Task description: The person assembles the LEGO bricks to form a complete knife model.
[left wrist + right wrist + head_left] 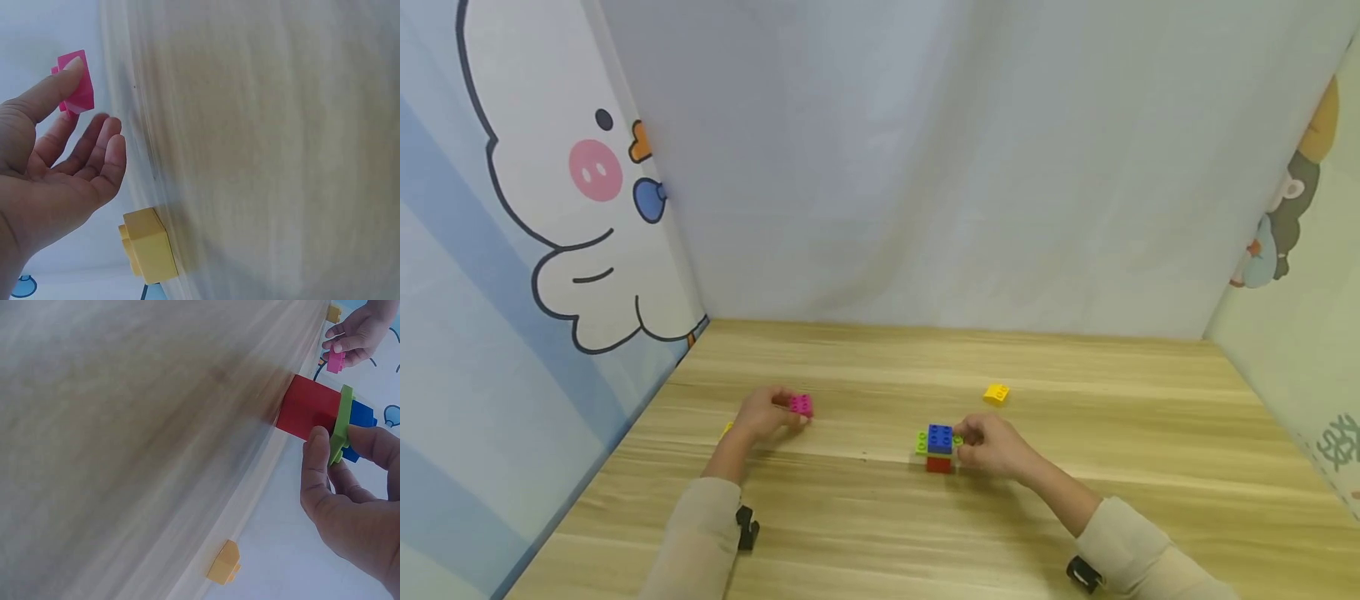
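Note:
My left hand [765, 414] pinches a pink toy building brick [802, 406] between thumb and index finger. In the left wrist view this pink brick [85, 94] appears held off the tabletop, the other fingers loosely bent. Toward the right, my right hand [996, 446] grips one end of a flat lime-green plate [921, 442] in a small stack. Below that plate is a red brick [309, 406], standing on the table; a blue brick [940, 438] sits on top. The right wrist view shows thumb and fingers on the green plate's end.
On the wooden table [865, 533], a yellow sloped brick [996, 394] lies behind my right hand. Another yellow brick [150, 245] rests near my left wrist, mostly hidden in the head view. A pale curtain [925, 167] closes off the back, with printed panels at both sides.

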Action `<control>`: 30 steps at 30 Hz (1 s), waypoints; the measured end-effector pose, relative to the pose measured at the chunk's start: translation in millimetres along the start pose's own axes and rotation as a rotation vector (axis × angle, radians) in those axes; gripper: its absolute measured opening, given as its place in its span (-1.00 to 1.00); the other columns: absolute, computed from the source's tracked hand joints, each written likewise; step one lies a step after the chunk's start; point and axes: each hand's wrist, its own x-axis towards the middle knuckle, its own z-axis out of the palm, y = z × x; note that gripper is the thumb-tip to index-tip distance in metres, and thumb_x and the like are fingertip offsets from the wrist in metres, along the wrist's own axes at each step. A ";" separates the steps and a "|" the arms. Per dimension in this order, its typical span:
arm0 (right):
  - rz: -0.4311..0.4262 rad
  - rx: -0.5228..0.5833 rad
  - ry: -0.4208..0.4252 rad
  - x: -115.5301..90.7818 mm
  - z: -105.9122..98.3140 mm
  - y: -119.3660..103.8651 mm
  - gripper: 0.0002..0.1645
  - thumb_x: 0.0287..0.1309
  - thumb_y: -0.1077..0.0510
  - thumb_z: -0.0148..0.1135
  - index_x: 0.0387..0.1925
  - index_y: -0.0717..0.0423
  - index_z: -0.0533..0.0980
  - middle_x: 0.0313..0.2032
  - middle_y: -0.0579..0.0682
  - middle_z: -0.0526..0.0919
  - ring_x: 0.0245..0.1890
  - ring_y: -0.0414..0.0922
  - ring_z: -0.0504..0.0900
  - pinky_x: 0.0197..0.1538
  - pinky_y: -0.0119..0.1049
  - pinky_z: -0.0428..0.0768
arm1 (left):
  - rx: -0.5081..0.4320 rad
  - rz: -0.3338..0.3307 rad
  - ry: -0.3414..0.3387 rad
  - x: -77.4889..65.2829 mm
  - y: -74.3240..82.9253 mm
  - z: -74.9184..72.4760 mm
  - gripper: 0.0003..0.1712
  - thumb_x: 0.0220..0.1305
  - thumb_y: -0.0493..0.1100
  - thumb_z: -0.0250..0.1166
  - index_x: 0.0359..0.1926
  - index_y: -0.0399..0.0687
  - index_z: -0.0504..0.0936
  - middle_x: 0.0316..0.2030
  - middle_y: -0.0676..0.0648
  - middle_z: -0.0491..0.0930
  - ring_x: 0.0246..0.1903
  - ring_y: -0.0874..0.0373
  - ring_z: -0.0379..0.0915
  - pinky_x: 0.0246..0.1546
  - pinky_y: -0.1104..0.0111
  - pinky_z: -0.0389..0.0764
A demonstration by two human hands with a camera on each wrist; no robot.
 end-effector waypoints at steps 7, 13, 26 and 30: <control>-0.001 -0.004 0.008 -0.3 -0.4 -1.4 -0.63 -0.05 0.33 0.22 -0.13 0.42 0.52 -0.36 0.01 0.55 -0.34 -0.10 0.46 -0.27 -0.24 0.50 | -0.033 0.036 -0.010 -2.7 7.5 1.6 -0.49 -0.03 -0.31 0.43 -0.02 -0.40 0.50 -0.15 -0.24 0.55 -0.11 -0.13 0.43 0.00 0.04 0.39; 0.008 -0.003 0.002 -1.6 -0.2 -1.5 -0.63 -0.05 0.33 0.24 -0.13 0.42 0.52 -0.35 0.01 0.55 -0.33 -0.10 0.46 -0.26 -0.24 0.51 | -0.016 0.077 -0.027 -4.5 9.6 4.8 -0.50 -0.07 -0.24 0.47 -0.07 -0.35 0.56 -0.26 -0.17 0.59 -0.20 -0.06 0.48 -0.08 0.11 0.45; -0.009 -0.024 0.020 -0.7 0.3 -0.5 -0.63 -0.06 0.33 0.24 -0.14 0.42 0.53 -0.37 0.01 0.55 -0.35 -0.11 0.45 -0.25 -0.23 0.50 | -0.048 0.145 -0.075 -11.7 20.2 12.9 -0.52 -0.04 -0.25 0.46 -0.07 -0.36 0.56 -0.29 -0.13 0.59 -0.26 0.01 0.50 -0.22 0.20 0.53; -0.024 -0.030 0.015 -0.9 0.5 0.2 -0.63 -0.06 0.33 0.23 -0.14 0.42 0.53 -0.37 0.01 0.56 -0.35 -0.11 0.45 -0.27 -0.24 0.50 | -0.045 0.140 -0.082 -12.6 22.5 17.1 -0.51 -0.04 -0.22 0.47 -0.06 -0.34 0.56 -0.29 -0.10 0.59 -0.27 0.05 0.49 -0.24 0.22 0.53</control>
